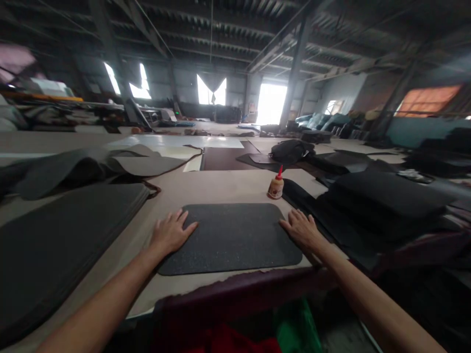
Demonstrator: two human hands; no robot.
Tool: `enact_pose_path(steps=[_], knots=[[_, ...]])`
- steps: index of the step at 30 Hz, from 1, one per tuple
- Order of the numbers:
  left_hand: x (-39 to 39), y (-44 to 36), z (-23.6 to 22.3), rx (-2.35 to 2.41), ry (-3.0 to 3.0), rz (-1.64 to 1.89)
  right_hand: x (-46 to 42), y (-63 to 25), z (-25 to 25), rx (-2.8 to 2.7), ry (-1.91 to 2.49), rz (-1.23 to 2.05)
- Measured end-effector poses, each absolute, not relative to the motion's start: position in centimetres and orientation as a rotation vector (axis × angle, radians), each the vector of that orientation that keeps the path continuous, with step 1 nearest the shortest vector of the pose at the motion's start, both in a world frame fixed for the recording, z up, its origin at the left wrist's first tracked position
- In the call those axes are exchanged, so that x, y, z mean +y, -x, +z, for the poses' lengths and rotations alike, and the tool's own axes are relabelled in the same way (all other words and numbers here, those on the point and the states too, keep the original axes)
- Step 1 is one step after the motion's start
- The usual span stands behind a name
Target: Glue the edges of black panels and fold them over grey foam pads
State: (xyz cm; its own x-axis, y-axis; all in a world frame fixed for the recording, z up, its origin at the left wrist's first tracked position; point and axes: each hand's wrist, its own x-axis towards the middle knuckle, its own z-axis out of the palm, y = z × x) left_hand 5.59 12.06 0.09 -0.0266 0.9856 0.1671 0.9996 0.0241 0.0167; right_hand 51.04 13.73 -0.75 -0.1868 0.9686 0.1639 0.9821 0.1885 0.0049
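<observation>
A dark grey mat with rounded corners lies flat on the beige tabletop in front of me. My left hand rests at its left edge, fingers apart and thumb over the surface. At the opposite edge my right hand lies with fingers spread, thumb and fingertips near the upper right corner. Neither hand has anything grasped. Just beyond the mat, a small bottle with a red pointed nozzle stands upright, closer to my right hand.
Large dark sheets are stacked at left. On the right rises a tall pile of black pieces. A curled grey sheet lies behind the left stack. Farther back sits a black bundle. Maroon cloth hangs along the table's near edge.
</observation>
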Motion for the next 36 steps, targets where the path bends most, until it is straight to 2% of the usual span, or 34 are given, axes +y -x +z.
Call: enact_pose_path(steps=[3, 6, 12, 18, 29, 32, 36], knots=[[9.0, -3.7, 0.1, -1.947, 2.202, -0.249, 11.5, -53.3, -1.4, -2.419, 1.520, -0.232], [7.5, -3.4, 1.3, -1.709, 2.423, -0.283, 10.7, -53.1, -1.1, -2.356, 1.358, -0.132], [13.4, -9.5, 5.1, -1.691, 2.586, -0.297, 15.7, -43.9, 2.8, -2.447, 1.352, 0.056], [16.6, -12.9, 1.8, -1.890, 2.410, -0.265, 18.8, -38.0, 1.3, -2.460, 1.597, 0.123], [13.7, -6.9, 0.0, -1.802, 2.490, -0.233, 14.3, -48.4, 1.6, -2.631, 1.490, 0.294], [13.9, -6.6, -0.3, -1.802, 2.493, -0.218, 12.7, -49.3, 2.0, -2.553, 1.498, 0.308], [14.2, -6.8, -0.4, -1.804, 2.489, -0.204, 9.3, -49.2, 1.5, -2.673, 1.278, 0.283]])
